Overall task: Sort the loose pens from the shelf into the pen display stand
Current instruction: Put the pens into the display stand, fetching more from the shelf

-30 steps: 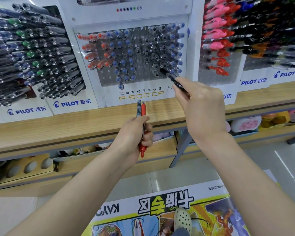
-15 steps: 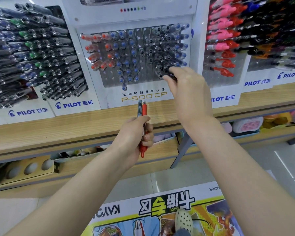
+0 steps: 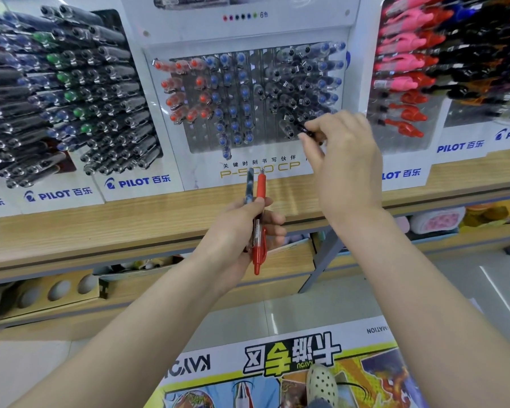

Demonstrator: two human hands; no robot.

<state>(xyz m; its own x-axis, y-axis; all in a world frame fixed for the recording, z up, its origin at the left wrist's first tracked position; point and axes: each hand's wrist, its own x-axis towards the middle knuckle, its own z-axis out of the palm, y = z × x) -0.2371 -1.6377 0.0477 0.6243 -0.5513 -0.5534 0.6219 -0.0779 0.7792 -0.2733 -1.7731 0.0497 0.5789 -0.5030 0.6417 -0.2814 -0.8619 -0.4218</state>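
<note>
The pen display stand [image 3: 277, 172] leans on the wooden shelf [image 3: 100, 228], with red, blue and black pens stuck in its rows of holes. My left hand [image 3: 236, 231] grips two loose pens upright below it: a red pen [image 3: 259, 219] and a dark pen [image 3: 249, 184]. My right hand [image 3: 342, 160] is raised at the stand's lower right. Its thumb and forefinger pinch the end of a black pen [image 3: 305, 129] that points into the black section.
More Pilot pen displays stand left [image 3: 71, 98] and right [image 3: 407, 83] of the middle stand. A lower shelf [image 3: 277, 260] holds small goods and a pink case [image 3: 436, 222]. A printed floor poster [image 3: 277, 363] lies beside my shoe [image 3: 321, 384].
My right hand carried the black pen up from in front of the stand's label to the lower black rows and now pinches only its end. My left hand stayed put with its two pens.
</note>
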